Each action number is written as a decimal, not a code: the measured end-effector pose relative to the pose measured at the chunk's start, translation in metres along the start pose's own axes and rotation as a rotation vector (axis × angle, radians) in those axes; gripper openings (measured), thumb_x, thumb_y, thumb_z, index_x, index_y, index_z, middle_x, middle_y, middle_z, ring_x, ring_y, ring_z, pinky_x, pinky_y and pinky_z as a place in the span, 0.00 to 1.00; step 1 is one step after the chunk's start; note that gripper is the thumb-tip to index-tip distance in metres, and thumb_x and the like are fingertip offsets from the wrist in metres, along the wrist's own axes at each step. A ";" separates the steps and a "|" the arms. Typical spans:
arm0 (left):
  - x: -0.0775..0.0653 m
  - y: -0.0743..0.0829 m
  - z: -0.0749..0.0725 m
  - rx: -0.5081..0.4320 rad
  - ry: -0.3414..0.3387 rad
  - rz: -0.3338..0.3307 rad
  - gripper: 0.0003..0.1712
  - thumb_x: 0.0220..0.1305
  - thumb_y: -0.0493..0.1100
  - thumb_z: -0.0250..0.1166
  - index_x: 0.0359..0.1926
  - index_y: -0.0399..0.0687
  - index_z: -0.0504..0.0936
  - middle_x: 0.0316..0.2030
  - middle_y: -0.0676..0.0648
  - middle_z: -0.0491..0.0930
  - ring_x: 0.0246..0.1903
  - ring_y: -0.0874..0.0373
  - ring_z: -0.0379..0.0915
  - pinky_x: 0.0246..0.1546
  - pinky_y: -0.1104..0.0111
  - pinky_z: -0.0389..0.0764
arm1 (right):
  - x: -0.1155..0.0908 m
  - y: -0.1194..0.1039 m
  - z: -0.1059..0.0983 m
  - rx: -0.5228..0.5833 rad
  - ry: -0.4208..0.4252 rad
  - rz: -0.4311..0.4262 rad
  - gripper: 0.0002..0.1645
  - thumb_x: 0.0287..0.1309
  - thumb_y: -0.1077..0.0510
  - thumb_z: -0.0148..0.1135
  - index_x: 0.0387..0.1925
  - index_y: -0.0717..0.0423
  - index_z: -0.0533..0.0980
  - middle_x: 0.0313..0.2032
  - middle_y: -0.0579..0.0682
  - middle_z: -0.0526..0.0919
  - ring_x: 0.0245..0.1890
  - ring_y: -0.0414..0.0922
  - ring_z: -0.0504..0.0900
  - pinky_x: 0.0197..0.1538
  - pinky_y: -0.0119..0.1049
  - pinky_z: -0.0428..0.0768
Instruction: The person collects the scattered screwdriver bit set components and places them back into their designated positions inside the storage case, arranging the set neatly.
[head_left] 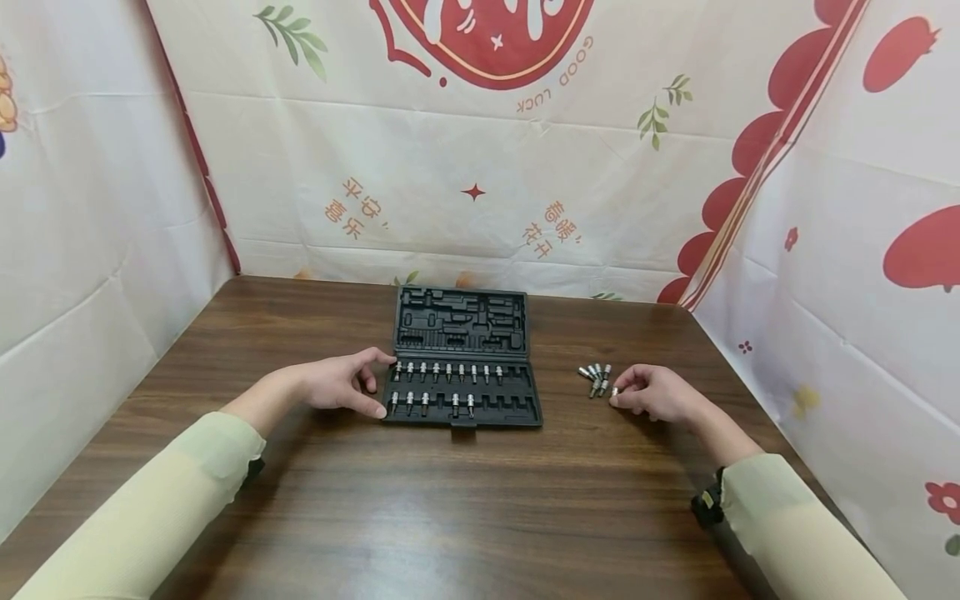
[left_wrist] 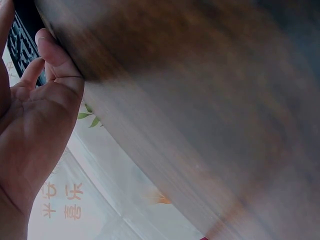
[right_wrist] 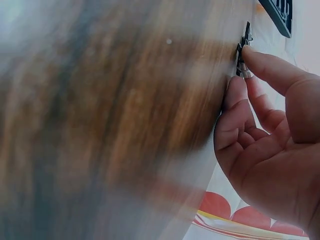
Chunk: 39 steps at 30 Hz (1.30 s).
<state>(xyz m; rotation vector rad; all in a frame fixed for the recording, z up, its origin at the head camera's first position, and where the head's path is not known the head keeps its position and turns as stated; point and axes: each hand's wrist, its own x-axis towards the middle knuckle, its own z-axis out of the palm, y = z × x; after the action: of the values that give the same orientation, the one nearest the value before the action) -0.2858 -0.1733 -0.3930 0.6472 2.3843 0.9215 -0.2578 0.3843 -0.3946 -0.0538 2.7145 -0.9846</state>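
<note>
A black plastic tool case (head_left: 519,417) lies unfolded on the table, with two rows of silver bit sockets (head_left: 455,405) in its lower half. At the left end of that half, my left hand (head_left: 337,383) holds the case, thumb on the front corner and index finger near the hinge. To the right of the case, my right hand (head_left: 660,396) pinches a small silver bit socket (head_left: 615,392) between thumb and fingers. Right beside those fingertips lies a loose cluster of bit sockets (head_left: 596,372). In the right wrist view the fingers (right_wrist: 265,65) partly hide the metal pieces.
The case's lid (head_left: 461,321) leans back behind the lower half, its moulded recesses showing. Several slots at the right of the lower half hold no sockets. Brown wood-grain table (head_left: 450,517) runs under everything, with printed cloth (head_left: 465,150) hanging behind and at both sides.
</note>
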 end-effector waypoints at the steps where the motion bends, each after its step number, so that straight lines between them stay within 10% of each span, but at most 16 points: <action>1: 0.000 0.000 0.000 -0.003 0.000 -0.002 0.55 0.66 0.54 0.81 0.83 0.47 0.60 0.51 0.42 0.75 0.41 0.53 0.74 0.45 0.61 0.75 | 0.000 0.000 0.000 -0.001 -0.001 -0.005 0.20 0.69 0.51 0.76 0.51 0.60 0.80 0.34 0.49 0.80 0.33 0.46 0.78 0.31 0.38 0.77; 39: 0.001 -0.001 0.000 0.004 -0.002 0.007 0.53 0.67 0.54 0.80 0.82 0.46 0.61 0.51 0.42 0.75 0.41 0.53 0.74 0.47 0.61 0.75 | 0.004 -0.021 0.004 0.270 0.010 -0.177 0.22 0.75 0.55 0.70 0.63 0.59 0.76 0.41 0.51 0.85 0.35 0.42 0.81 0.35 0.36 0.80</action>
<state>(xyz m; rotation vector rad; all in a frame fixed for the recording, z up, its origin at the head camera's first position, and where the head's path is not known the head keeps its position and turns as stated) -0.2870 -0.1732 -0.3944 0.6575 2.3842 0.9194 -0.2619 0.3655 -0.3852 -0.2423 2.5937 -1.3969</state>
